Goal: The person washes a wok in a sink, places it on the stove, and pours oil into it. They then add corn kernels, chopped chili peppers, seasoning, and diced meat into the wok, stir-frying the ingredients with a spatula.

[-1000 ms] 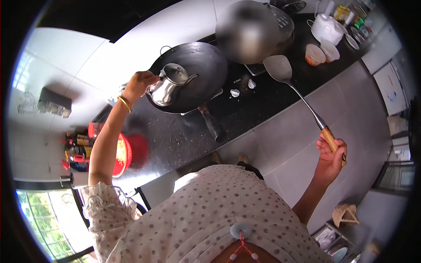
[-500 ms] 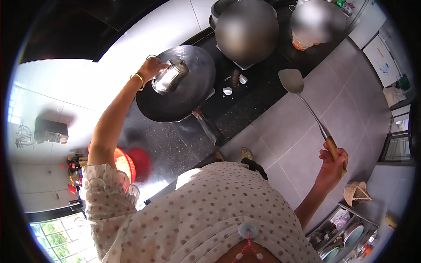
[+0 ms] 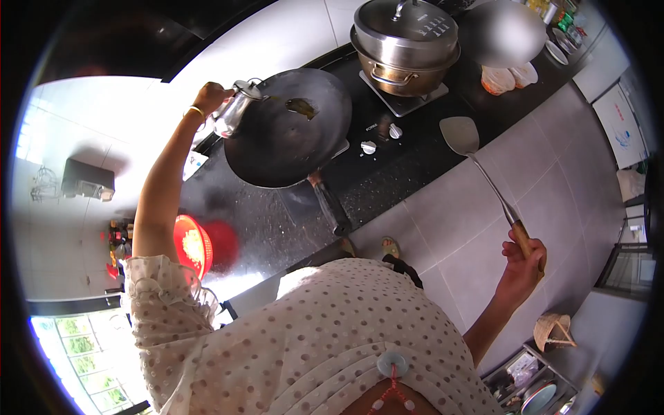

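My left hand [image 3: 213,98] grips a shiny metal oil pot [image 3: 234,116], tilted at the wok's left rim with its spout toward the middle. The dark wok [image 3: 287,152] sits on the stove, its handle [image 3: 330,207] pointing toward me. A small pool of oil [image 3: 302,108] lies inside the wok, and a thin stream seems to run from the spout. Out to the right, my right hand [image 3: 522,270] is closed around the wooden handle of a wok spatula [image 3: 460,135], its blade raised above the floor, apart from the wok.
A lidded steamer pot [image 3: 404,59] stands on the other burner, by the stove knobs [image 3: 395,131]. A red basket [image 3: 194,245] with pale food sits at the left of the counter [image 3: 256,214]. Orange-and-white bowls [image 3: 498,79] stand at the far right.
My left hand has moved the oil pot left, from over the wok to its rim. Oil now shows in the wok. The spatula stays nearly still.
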`<state>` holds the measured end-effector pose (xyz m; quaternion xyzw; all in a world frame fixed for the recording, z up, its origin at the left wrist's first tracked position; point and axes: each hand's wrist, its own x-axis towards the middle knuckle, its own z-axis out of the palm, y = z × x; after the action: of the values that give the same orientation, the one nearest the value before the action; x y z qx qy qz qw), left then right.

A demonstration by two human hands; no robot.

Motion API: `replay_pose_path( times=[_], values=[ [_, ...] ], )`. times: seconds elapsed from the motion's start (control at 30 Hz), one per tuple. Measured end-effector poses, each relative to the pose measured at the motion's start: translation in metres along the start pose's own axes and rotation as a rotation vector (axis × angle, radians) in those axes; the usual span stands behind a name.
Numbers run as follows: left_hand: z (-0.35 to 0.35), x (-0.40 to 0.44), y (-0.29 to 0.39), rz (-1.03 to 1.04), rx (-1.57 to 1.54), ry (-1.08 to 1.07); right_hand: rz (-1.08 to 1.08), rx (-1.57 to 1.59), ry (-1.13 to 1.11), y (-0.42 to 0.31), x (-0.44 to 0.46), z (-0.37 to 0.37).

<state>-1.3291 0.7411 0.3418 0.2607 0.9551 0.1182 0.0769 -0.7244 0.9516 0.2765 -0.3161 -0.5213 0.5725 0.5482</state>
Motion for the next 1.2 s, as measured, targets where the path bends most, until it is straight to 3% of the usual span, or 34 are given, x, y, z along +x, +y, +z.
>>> replay_pose_path(
  times=[0.2, 0.43, 0.67, 0.9, 1.2],
  values=[
    [-0.027, -0.058, -0.031, -0.178, 0.02, 0.039, 0.005, 0.019, -0.111, 0.005, 0.03, -0.002],
    [-0.044, -0.142, -0.044, -0.213, -0.118, -0.006, 0.057, 0.085, -0.249, 0.013, 0.062, 0.001],
    [-0.052, -0.207, 0.008, -0.251, -0.144, -0.114, 0.126, 0.103, -0.354, 0.019, 0.084, -0.004],
    [-0.038, -0.197, 0.072, -0.226, -0.136, -0.13, 0.131, 0.092, -0.373, 0.016, 0.095, -0.016],
    [-0.013, -0.104, 0.125, -0.052, -0.061, -0.13, 0.109, 0.1, -0.268, 0.02, 0.094, -0.056]
  ],
)
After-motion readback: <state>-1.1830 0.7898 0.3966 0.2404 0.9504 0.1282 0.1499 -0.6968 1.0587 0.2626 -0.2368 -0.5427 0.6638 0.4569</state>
